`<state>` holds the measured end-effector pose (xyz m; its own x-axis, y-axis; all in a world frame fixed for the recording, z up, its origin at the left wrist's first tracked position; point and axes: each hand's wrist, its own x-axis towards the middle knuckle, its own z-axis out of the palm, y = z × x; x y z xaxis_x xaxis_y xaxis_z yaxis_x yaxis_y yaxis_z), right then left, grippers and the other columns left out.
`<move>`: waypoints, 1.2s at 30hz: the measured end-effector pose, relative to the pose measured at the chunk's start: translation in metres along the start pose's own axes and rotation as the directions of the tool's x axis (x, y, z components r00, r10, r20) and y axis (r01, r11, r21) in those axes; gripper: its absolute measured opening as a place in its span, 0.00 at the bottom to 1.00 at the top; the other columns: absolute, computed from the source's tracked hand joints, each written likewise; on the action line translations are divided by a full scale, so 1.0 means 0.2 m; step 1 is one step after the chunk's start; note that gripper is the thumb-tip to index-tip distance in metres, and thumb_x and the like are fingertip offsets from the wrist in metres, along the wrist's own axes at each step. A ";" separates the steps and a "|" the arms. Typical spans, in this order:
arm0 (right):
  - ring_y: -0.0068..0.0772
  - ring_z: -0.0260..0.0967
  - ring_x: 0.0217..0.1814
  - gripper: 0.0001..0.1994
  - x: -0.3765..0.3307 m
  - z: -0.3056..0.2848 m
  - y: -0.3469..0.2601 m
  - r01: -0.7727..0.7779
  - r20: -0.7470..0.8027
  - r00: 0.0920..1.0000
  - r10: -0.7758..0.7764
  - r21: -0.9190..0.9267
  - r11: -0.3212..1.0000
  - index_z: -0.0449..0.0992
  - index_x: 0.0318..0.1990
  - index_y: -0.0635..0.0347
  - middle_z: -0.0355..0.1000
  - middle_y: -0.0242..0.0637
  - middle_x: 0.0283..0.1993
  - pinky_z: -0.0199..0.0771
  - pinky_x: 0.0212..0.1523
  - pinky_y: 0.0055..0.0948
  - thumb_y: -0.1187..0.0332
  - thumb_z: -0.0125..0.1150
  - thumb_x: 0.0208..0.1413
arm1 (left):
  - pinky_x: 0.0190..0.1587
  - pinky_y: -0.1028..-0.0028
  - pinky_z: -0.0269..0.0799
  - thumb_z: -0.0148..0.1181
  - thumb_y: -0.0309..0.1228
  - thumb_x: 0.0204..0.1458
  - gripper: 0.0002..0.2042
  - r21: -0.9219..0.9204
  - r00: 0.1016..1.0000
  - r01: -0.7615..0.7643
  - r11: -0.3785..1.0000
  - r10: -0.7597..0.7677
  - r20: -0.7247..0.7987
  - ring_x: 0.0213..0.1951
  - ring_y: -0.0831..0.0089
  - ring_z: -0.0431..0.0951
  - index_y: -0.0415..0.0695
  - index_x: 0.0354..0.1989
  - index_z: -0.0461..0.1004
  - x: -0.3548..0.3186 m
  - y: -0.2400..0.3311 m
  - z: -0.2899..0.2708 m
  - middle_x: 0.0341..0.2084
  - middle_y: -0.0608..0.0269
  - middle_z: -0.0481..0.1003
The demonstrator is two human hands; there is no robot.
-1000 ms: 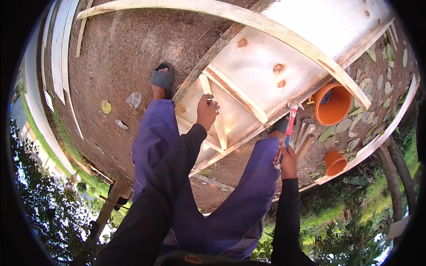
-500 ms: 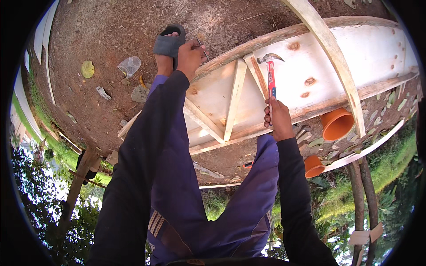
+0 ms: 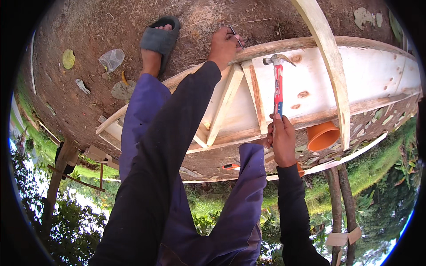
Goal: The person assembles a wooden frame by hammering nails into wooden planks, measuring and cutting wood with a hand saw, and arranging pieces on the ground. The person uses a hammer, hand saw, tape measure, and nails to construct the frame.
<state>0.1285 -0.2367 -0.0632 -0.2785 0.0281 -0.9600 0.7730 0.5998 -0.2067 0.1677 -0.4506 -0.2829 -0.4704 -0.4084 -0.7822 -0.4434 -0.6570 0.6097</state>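
My left hand [image 3: 223,48] is closed on a thin dark nail [image 3: 236,36], slanted and held by the fingers just beyond the far rail [image 3: 279,47] of a wooden frame. In my closed right hand [image 3: 282,141] is the lower handle of a claw hammer [image 3: 278,84]. Its red and blue handle points away from me, and its metal head lies over the pale panel [image 3: 310,75] inside the frame. Two wooden braces, a slanted one [image 3: 225,106] and another [image 3: 254,86] beside it, meet the far rail between my hands.
A curved wooden strip [image 3: 330,57] arches across the frame at the right. Orange pots [image 3: 323,135] stand near its near edge. An orange-handled tool [image 3: 230,166] lies on the ground between my legs. My sandaled foot [image 3: 159,42] is beyond the frame, near a plastic bag [image 3: 111,60].
My left hand has moved right along the far rail with the nail. The hammer stays in my right hand, its head still over the panel. The whole view has shifted.
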 end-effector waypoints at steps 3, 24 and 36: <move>0.16 0.58 0.18 0.17 -0.01 0.00 -0.15 0.046 0.031 0.999 -0.042 -0.123 0.991 0.72 0.45 0.65 0.61 0.28 0.24 0.61 0.17 0.24 0.57 0.48 0.72 | 0.43 0.70 0.84 0.52 0.21 0.65 0.05 -0.031 1.000 0.032 0.999 -0.032 0.001 0.40 0.70 0.82 0.35 0.46 0.71 0.00 -0.01 0.01 0.38 0.55 0.79; 0.28 0.70 0.18 0.22 0.30 0.63 -1.45 0.320 0.319 0.947 0.043 -0.946 -0.043 0.70 0.37 0.67 0.70 0.37 0.24 0.75 0.17 0.31 0.53 0.46 0.73 | 0.39 0.69 0.71 0.55 0.27 0.64 0.08 -0.017 0.997 -0.039 0.999 0.038 -0.066 0.32 0.75 0.76 0.38 0.37 0.79 -0.04 -0.02 0.01 0.27 0.64 0.78; 0.27 0.68 0.18 0.22 0.27 0.70 -1.45 0.340 0.341 0.940 -0.024 -0.940 -0.019 0.70 0.38 0.65 0.66 0.34 0.22 0.72 0.18 0.30 0.52 0.47 0.72 | 0.38 0.70 0.69 0.54 0.26 0.63 0.09 -0.213 0.995 -0.027 0.977 0.006 -0.100 0.29 0.75 0.72 0.37 0.32 0.78 -0.04 -0.05 0.01 0.26 0.63 0.77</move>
<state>-0.0309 -0.5221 -0.0807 -0.0859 -0.2605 -0.9616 -0.6452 0.7500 -0.1455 0.1739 -0.4400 -0.2818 -0.3944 -0.4735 -0.7875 -0.2579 -0.7655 0.5895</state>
